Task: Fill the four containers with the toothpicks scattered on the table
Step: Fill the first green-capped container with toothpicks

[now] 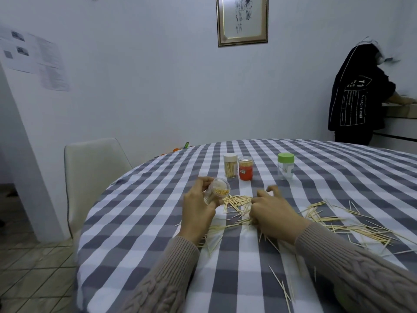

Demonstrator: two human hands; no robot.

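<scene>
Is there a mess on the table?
Yes. Loose toothpicks lie scattered every which way over the checked tablecloth, some near the front edge. The left hand holds a tilted open container; the right hand gathers some. Three capped jars stand upright.

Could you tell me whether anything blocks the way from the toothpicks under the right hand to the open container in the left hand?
Nothing visible does. The right hand rests on the toothpicks, and the open container in the left hand tilts toward them, just beside the pile.
</scene>
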